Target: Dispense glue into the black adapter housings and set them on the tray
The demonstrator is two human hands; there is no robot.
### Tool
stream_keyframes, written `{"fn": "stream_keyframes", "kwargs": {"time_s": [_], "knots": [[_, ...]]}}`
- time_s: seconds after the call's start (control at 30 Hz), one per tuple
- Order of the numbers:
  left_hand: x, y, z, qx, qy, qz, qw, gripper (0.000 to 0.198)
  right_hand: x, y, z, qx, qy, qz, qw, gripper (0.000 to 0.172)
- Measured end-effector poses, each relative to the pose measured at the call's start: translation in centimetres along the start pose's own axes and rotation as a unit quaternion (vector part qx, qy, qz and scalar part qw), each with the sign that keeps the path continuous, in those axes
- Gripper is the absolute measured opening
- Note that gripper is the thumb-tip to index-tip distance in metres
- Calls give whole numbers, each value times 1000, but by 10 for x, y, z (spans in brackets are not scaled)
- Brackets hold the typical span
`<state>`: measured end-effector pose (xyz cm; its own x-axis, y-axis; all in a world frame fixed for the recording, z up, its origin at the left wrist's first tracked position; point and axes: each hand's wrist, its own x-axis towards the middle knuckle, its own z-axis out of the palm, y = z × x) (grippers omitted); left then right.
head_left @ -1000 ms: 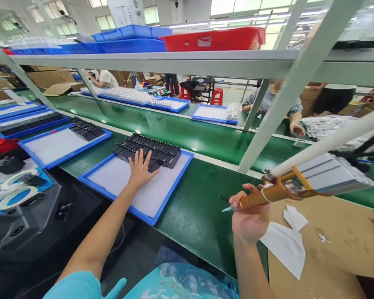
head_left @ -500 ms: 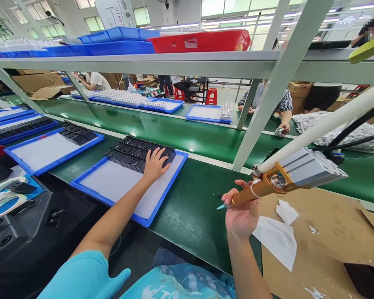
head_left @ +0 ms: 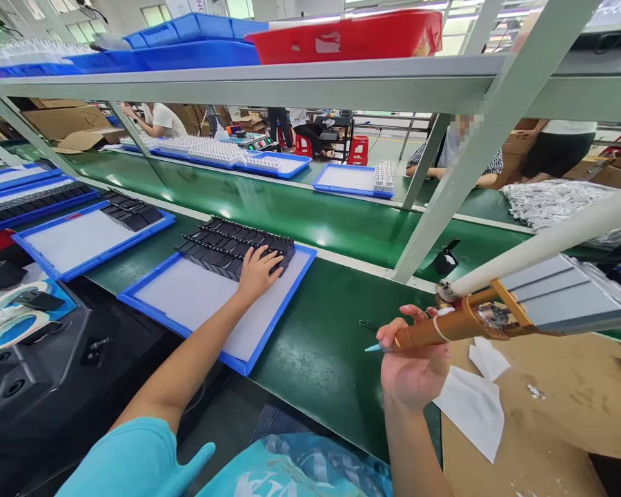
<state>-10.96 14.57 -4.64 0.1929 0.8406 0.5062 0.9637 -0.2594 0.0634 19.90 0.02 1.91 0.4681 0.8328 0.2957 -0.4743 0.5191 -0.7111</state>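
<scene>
My left hand (head_left: 259,274) lies with its fingers spread on the near right corner of a block of black adapter-like pieces (head_left: 220,252). Whether a piece is pinched under the fingertips is hidden. The pieces stand in tight rows in a blue-rimmed tray with a white base (head_left: 201,297). At the right, my right hand (head_left: 414,366) is closed around a glue dispenser (head_left: 437,330), a copper-coloured cylinder with a light blue pointed nozzle. Its tip points left over the green bench, and a grey finned metal body is attached behind it.
A slanting white pipe (head_left: 548,238) and a shelf post (head_left: 460,166) rise beyond my right hand. White paper (head_left: 473,407) lies on brown cardboard (head_left: 553,421). More blue-rimmed trays (head_left: 77,241) sit at left. A lone black piece (head_left: 446,261) rests on the green belt.
The view has shifted slightly. My right hand and the glue dispenser have moved a little to the right. My left hand stays on the black pieces.
</scene>
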Motion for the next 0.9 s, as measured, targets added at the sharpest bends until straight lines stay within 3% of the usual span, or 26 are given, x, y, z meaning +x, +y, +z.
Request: {"fn": "stream_keyframes", "kwargs": {"time_s": [0.17,0.33,0.5,0.6,0.7,0.8,0.9], "knots": [[-3,1,2,2,-2,-11,1000,35,-1,2,1,-2,2,-4,1000,33],[-6,4,2,-22,33,-18,999,35,-1,4,2,-4,-2,-8,1000,31],[3,23,-10,-74,55,7,996,40,-2,5,2,-13,2,-19,1000,30],[24,52,-10,-134,15,85,987,42,-4,4,3,-2,0,-15,1000,30],[59,97,5,-253,-62,120,958,47,-5,3,2,0,-3,-11,1000,31],[99,150,36,-407,-194,29,892,52,-5,4,1,-13,-8,-17,1000,32],[137,201,75,-439,-252,0,863,53,-4,5,1,-27,-12,-24,999,34]]}}
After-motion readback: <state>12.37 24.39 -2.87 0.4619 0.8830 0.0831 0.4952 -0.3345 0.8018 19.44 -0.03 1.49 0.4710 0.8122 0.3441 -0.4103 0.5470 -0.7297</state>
